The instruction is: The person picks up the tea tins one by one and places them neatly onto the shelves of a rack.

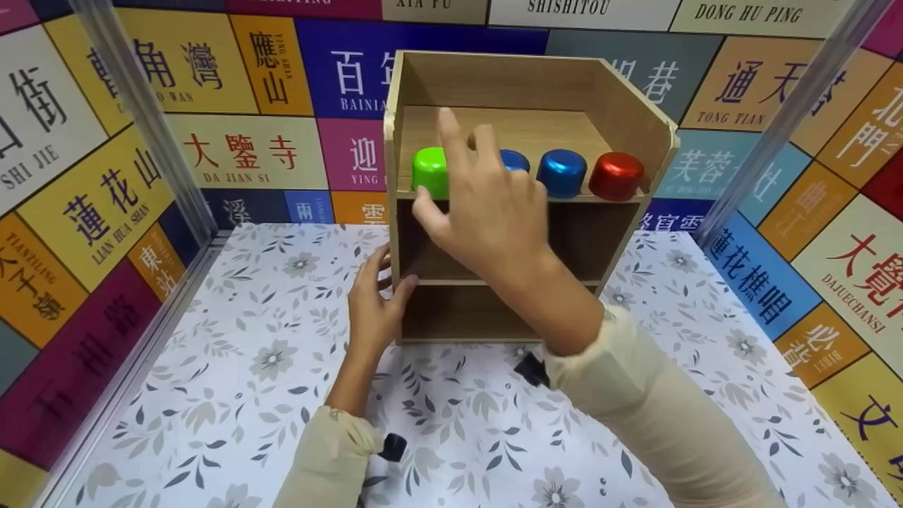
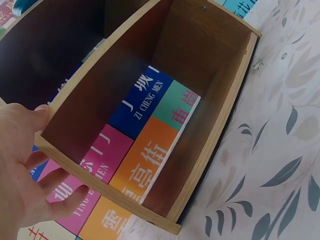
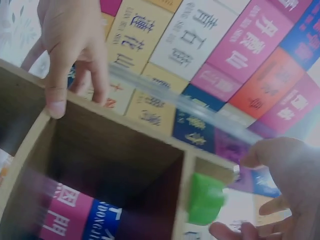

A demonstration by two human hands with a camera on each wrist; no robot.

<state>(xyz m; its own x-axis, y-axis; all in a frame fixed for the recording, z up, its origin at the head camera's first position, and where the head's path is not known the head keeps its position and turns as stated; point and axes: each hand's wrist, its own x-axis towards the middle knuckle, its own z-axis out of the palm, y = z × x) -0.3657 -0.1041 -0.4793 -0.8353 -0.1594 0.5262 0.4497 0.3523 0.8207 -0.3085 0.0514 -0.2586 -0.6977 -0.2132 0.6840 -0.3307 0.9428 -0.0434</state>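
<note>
A small wooden shelf unit [image 1: 494, 81] stands upright on the cloth. My left hand [image 1: 374, 303] holds its left side panel, the thumb at the front edge and the fingers along the outer face. Across the top level, a shiny green cup [image 1: 429, 173], a partly hidden blue cup [image 1: 516, 160], another blue cup [image 1: 562, 173] and a red cup [image 1: 617, 175] sit mouth down in a row. My right hand [image 1: 494, 204] hovers before the left part of this row with fingers spread. In the right wrist view its fingers are beside the green cup [image 3: 205, 200], apparently apart from it.
Two lower compartments of the shelf face me; the left wrist view looks through the bottom one [image 2: 195, 35] to the printed wall behind. A flowered white cloth [image 1: 233, 395] covers the table. Sign-patterned walls with metal posts [image 1: 144, 120] enclose the back and sides.
</note>
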